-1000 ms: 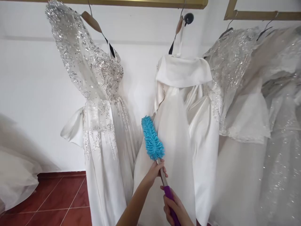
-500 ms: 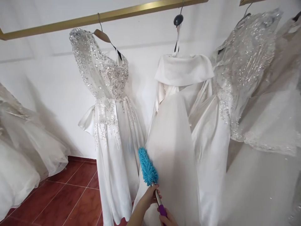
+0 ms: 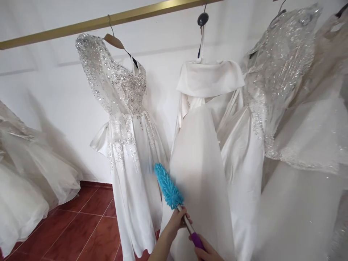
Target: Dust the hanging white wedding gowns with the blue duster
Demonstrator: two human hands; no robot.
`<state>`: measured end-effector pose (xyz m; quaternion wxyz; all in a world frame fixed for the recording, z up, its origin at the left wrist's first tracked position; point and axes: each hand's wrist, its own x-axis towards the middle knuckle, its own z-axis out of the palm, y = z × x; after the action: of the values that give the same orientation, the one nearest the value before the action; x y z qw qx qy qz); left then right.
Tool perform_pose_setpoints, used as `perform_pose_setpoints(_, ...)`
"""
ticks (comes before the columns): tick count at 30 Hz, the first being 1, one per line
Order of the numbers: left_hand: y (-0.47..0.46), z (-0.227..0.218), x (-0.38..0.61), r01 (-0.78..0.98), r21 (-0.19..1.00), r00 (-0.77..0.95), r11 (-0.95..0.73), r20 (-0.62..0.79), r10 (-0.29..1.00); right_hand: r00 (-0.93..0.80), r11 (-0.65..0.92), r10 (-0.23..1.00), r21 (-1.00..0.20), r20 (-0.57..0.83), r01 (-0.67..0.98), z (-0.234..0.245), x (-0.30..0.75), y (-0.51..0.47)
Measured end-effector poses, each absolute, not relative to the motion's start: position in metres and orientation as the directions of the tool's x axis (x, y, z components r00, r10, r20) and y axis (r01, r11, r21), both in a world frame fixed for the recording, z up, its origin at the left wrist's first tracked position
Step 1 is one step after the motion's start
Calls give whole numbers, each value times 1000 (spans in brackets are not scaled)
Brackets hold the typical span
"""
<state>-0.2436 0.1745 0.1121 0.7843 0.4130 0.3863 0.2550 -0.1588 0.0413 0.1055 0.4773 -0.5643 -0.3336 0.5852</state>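
Note:
A duster [image 3: 169, 188] with a fluffy blue head, a metal shaft and a purple grip points up and to the left at the lower middle. My left hand [image 3: 178, 218] is closed round the metal shaft just below the blue head. Lower down and to the right, my right hand [image 3: 206, 250] wraps the purple grip, partly cut off by the frame's bottom edge. Behind the duster hangs a plain white dress [image 3: 201, 145] with a folded off-shoulder collar. Whether the blue head touches its skirt, I cannot tell. To the left hangs a one-shouldered white dress [image 3: 130, 145] covered in sparkling beads.
A gold rail [image 3: 136, 13] along the white wall carries the hangers. More beaded gowns [image 3: 282, 72] crowd the right side, and tulle skirts [image 3: 35, 163] spread at the far left. Dark red tiles [image 3: 89, 224] cover the floor.
The duster's blue head has shifted slightly up and left, tilting further over. Both hands, still on the duster, appear a little further right. The view has shifted slightly.

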Motion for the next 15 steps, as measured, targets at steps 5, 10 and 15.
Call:
perform_pose_setpoints(5,173,220,-224,-222,927,665,304,-84,742,203,-220,956,-975,-212,17,174,-141,29)
perform_pose_setpoints(10,162,286,-211,-267,950,774,163,110,624,365,-154,929,-957,-55,247,206,-130,16)
perform_pose_setpoints(15,151,282,-193,-247,950,819,191,99,564,491,-91,867,-939,90,333,202,-120,0)
